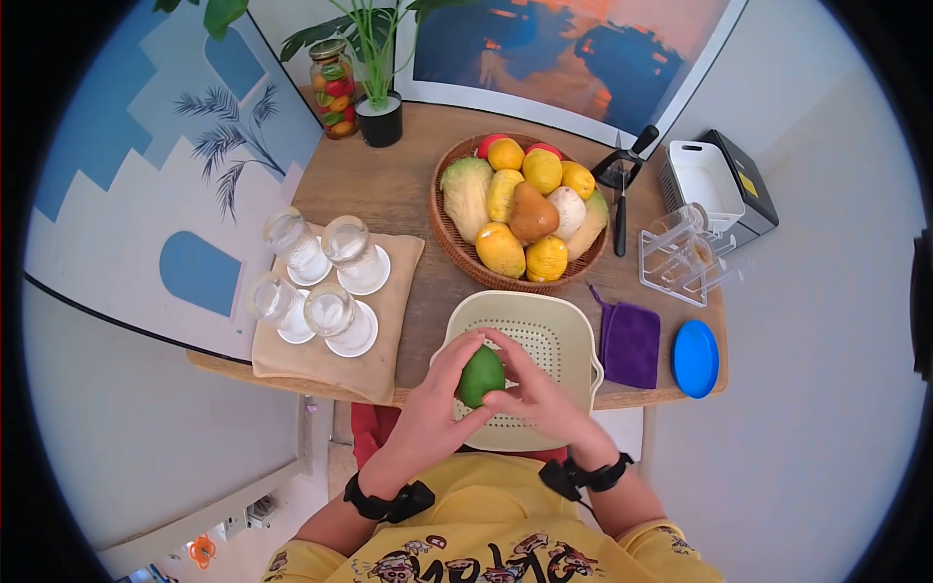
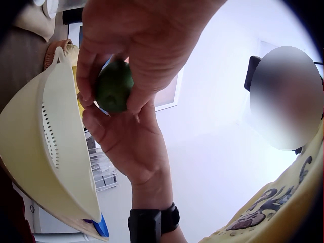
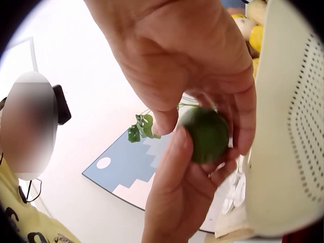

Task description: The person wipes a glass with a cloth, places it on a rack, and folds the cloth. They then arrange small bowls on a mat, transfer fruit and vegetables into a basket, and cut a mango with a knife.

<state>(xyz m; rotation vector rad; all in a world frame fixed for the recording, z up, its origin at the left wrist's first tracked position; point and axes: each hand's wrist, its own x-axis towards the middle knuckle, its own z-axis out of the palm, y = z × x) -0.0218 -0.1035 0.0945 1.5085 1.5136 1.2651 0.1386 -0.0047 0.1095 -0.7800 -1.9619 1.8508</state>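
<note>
Both hands hold a smooth, egg-shaped green fruit over the pale yellow colander. My left hand curves round its left side, and my right hand has fingers and thumb about its right side. In the left wrist view the fruit sits between the fingers of both hands, above the colander's rim. The right wrist view shows the thumbs close together on the near side of the fruit. Part of its surface is hidden by fingers.
A wicker basket of assorted fruit stands behind the colander. Upturned glasses rest on a beige cloth at left. To the right are a purple pouch, a blue lid, a glass rack and a knife.
</note>
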